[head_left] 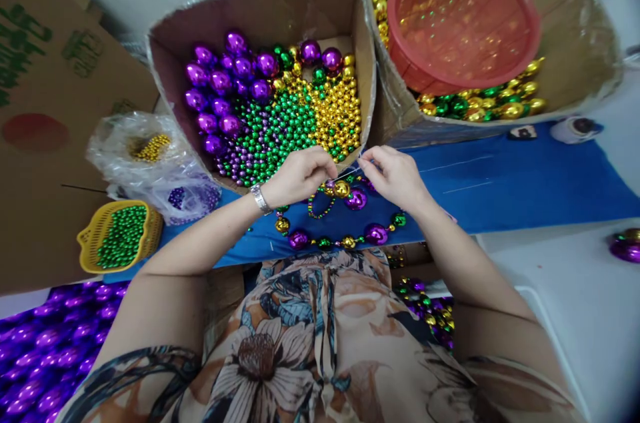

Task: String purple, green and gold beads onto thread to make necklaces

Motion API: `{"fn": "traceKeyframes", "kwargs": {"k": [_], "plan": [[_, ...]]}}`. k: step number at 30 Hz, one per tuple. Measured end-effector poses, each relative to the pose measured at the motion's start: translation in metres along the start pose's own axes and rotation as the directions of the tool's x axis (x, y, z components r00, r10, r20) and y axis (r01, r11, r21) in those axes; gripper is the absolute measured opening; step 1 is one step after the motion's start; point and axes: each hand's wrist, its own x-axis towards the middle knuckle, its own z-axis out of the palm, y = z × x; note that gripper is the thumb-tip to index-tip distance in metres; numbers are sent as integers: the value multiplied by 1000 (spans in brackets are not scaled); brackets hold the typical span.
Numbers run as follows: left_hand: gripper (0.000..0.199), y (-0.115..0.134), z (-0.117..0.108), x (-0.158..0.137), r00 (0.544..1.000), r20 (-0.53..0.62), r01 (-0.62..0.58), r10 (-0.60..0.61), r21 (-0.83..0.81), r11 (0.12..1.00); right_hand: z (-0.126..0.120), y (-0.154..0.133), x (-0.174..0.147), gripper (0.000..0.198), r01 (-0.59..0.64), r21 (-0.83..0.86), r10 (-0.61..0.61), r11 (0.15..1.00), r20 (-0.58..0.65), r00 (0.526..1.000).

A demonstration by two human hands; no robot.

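Observation:
My left hand (303,175), with a metal watch at the wrist, is closed in a pinch on a thin white string (349,174). My right hand (393,173) pinches the same string a short way to the right, so a taut piece shows between the two. Below both hands a bead necklace (349,242) of purple, green and gold balls lies in a loop on the blue tabletop. A small ring of tiny beads (321,204) hangs inside the loop. Just beyond my hands stands a cardboard box (165,53) of loose purple, green and gold beads.
At the back right, a red basket (465,70) rests in a second bead-filled box (580,76). A yellow basket (87,253) of green beads and plastic bags (113,143) stand left. Loose strings (467,187) lie on the blue cloth (525,176). Purple balls (50,356) fill the lower left.

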Motion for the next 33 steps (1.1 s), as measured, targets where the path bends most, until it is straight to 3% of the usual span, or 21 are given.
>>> {"fn": "traceKeyframes", "kwargs": {"k": [2,5,11,15,20,24,26,28,30,32,33], "plan": [[25,0,2,0,998,28,-69,65,234,970,-4,1,-1,24,17,-40,-15,999,39,999],[25,-2,10,-1,992,45,-124,116,437,891,-10,3,-1,24,57,-46,-52,997,103,993],[27,-8,28,-3,969,-75,-168,235,496,852,-16,2,3,24,90,126,-123,988,279,952],[29,-11,32,-1,960,-121,-183,251,407,895,-15,-4,7,27,51,292,-155,955,344,926],[16,-12,27,6,969,-159,-150,189,228,962,-17,-12,12,30,11,392,-166,920,364,916],[17,-10,9,5,992,-124,-36,18,-142,989,-34,-4,7,26,7,310,-95,951,270,958],[22,-10,-3,-1,991,-82,64,-106,-399,915,-40,8,0,25,-51,327,-15,943,196,981],[28,-11,-13,-8,975,-61,133,-213,-606,784,-40,19,-9,25,-147,520,96,841,124,988],[35,-14,-19,-14,956,-83,138,-280,-716,684,-33,25,-18,26,-186,783,219,593,65,974],[40,-16,-17,-17,937,-140,107,-320,-757,645,-20,23,-24,27,-116,940,311,321,11,950],[42,-18,-14,-17,927,-171,93,-335,-759,645,-12,19,-25,27,-61,971,335,231,-20,942]]}}
